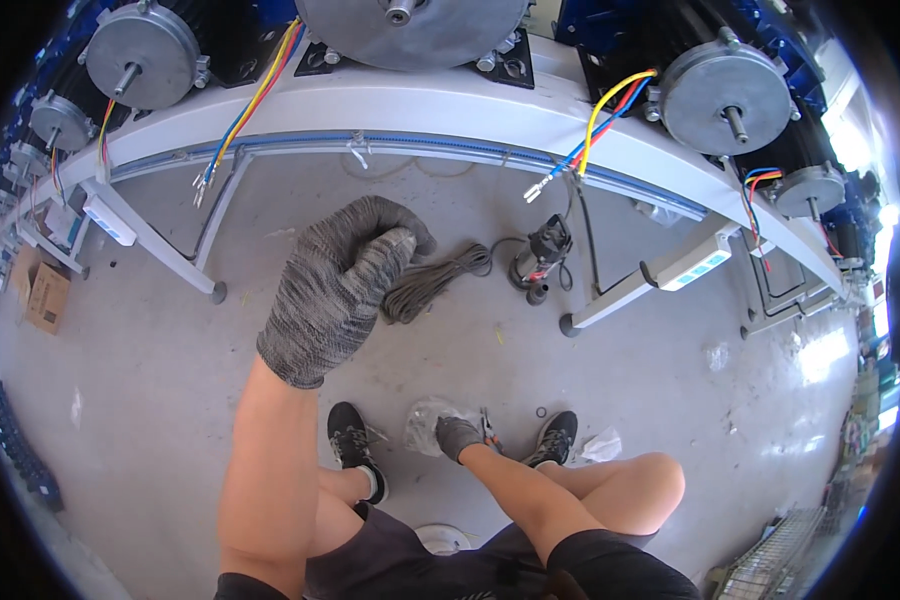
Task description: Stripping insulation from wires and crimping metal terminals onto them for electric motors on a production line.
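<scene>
My left hand (342,285), in a grey knit glove, is raised in front of me at the left of centre. Its fingers are curled with the thumb pressed against them; whatever may be pinched there is hidden. Low between my shoes, my gloved right hand (457,437) reaches down to a clear plastic bag (425,425) on the floor. It touches the bag's right side, and its fingertips are too small and covered to read. Pliers (489,428) with orange handles lie just right of that hand. A small dark ring (541,412) rests further right.
A pump (542,255) stands on the floor beside a coiled dark cable (435,283). Across the far side runs a white frame (420,110) bearing motors (727,98), with coloured wires (598,125) hanging down. A cardboard box (46,297) sits far left, a wire basket (775,555) lower right.
</scene>
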The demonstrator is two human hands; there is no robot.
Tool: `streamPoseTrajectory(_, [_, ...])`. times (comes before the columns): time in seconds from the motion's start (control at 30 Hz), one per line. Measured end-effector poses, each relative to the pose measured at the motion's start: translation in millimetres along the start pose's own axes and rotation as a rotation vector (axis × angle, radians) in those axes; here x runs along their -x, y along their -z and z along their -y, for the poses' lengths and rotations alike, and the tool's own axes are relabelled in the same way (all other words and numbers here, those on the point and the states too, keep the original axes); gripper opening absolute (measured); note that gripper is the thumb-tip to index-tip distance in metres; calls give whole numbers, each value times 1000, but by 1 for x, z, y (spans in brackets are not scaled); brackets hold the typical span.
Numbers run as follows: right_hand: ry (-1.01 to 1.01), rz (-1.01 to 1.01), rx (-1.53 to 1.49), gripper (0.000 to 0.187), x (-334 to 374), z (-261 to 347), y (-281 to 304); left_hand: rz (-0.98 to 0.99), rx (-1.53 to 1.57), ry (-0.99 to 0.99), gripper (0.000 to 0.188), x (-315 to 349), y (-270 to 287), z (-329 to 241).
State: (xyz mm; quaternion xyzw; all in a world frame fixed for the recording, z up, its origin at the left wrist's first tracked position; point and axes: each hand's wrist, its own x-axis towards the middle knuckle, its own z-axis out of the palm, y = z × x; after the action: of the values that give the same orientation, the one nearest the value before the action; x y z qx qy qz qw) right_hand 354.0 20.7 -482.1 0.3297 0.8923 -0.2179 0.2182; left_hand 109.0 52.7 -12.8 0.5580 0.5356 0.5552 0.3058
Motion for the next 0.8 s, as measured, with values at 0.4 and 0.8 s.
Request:
streamPoseTrajectory(0.4, [172,-227,-1369,19,103,8,248,-12,71,-120,30,2,-3,-20])
streamPoseTrajectory(0.8, [783,-762,-1205,17,220,34,414,334,78,-17,24,23,-41,-43])
